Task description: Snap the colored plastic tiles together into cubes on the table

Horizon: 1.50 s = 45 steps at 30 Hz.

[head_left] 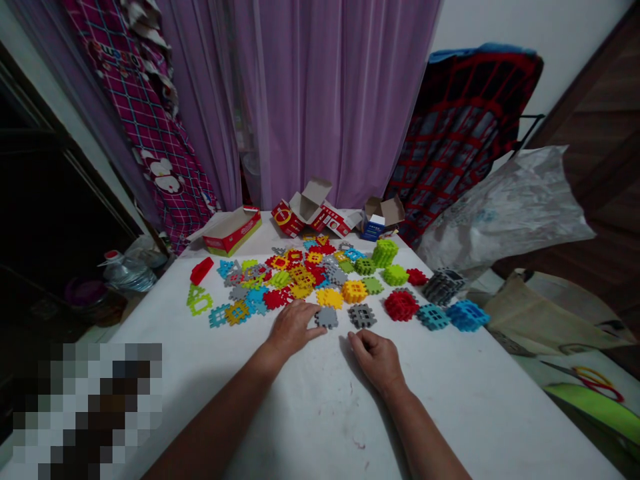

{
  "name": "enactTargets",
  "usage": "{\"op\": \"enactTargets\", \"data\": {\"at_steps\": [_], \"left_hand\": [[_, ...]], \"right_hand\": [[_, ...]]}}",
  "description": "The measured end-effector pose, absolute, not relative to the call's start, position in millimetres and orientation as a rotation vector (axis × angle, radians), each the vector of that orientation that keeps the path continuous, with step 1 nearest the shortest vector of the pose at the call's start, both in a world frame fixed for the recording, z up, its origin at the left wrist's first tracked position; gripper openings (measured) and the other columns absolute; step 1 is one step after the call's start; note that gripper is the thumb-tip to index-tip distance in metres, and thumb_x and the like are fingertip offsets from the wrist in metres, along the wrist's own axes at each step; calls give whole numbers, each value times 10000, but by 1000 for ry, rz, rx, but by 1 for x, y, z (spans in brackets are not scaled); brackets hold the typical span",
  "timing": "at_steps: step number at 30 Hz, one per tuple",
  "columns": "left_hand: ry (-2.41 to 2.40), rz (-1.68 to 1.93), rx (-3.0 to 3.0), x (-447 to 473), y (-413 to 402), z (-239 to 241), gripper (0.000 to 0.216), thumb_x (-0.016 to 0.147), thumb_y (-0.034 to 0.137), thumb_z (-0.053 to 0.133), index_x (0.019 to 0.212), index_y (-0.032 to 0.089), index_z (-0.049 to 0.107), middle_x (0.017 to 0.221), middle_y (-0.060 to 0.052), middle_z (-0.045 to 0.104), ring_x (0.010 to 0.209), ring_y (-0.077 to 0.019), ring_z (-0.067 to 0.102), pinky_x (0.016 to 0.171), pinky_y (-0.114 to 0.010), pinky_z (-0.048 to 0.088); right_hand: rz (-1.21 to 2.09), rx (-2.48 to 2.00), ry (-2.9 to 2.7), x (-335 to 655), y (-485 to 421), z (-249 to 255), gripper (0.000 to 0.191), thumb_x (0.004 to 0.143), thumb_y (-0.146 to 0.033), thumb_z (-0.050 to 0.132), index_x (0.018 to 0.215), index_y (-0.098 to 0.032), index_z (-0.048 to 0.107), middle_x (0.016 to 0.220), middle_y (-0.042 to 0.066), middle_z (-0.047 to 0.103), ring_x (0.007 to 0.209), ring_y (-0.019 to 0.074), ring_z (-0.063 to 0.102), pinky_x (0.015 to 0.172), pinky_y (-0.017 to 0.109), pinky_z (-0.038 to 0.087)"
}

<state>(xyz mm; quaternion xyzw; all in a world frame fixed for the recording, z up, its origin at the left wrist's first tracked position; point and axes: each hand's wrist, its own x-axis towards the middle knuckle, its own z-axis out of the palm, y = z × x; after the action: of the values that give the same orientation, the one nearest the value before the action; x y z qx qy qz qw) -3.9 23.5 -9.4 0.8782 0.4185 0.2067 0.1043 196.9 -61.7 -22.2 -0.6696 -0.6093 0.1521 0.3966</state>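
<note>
My left hand (pixel 293 325) lies low over the white table, thumb and index finger apart at the left edge of a flat grey interlocking tile (pixel 327 317). I cannot tell how firmly the fingertips touch it. My right hand (pixel 377 360) rests on the table in a loose fist, and nothing shows in it. Just beyond that fist sits a dark grey windowed tile stack (pixel 362 316). A yellow tile stack (pixel 355 291) and a flat yellow tile (pixel 329 298) lie behind the grey pieces. Past my left hand spreads a heap of mixed coloured tiles (pixel 301 276).
To the right stand red (pixel 401 305), teal (pixel 433 317) and blue (pixel 467 315) stacks, with a dark grey block (pixel 443 287) behind. Green stacks (pixel 385 253) are farther back. Opened cartons (pixel 233 231) line the back edge. Scissors (pixel 590 380) lie beyond the right edge.
</note>
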Motion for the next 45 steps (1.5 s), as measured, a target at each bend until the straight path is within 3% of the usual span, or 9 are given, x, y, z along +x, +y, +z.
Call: {"op": "enactTargets", "data": {"at_steps": [19,25,28,34,45], "left_hand": [[1133,548,2585,-12,31,-4,439,790,435,714,1169,237,613,1212,-55,660,1117,-233,585,960,-359,452],[1202,518,2603,-5,51,19,258,885,333,599,1096,209,679,1116,-73,674,1072,-224,596,947,-355,459],[1219,420,2688,7,67,32,276,880,267,581,1133,228,685,1113,-70,666,1074,-232,585,951,-368,455],[1043,118,2813,27,95,43,439,820,311,646,1251,235,621,1283,-59,625,1200,-251,519,1037,-375,390],[965,-164,2908,45,105,51,412,797,418,659,1193,306,645,1135,-25,691,1087,-238,568,900,-329,416]], "right_hand": [[438,-1748,-1544,197,-62,-20,457,837,-528,438,539,-200,549,486,-7,525,481,111,467,507,232,308],[435,-1754,-1525,196,-60,-20,461,831,-535,433,525,-202,523,470,-15,488,470,105,435,499,233,297],[429,-1762,-1533,196,-59,-22,466,833,-537,430,520,-201,506,466,-20,467,470,103,432,498,234,289],[441,-1752,-1546,197,-59,-24,444,839,-515,436,541,-201,533,484,-17,496,484,105,453,502,229,286],[469,-1758,-1558,197,-60,-18,433,847,-487,443,554,-200,583,502,-2,557,491,110,487,512,225,300]]}}
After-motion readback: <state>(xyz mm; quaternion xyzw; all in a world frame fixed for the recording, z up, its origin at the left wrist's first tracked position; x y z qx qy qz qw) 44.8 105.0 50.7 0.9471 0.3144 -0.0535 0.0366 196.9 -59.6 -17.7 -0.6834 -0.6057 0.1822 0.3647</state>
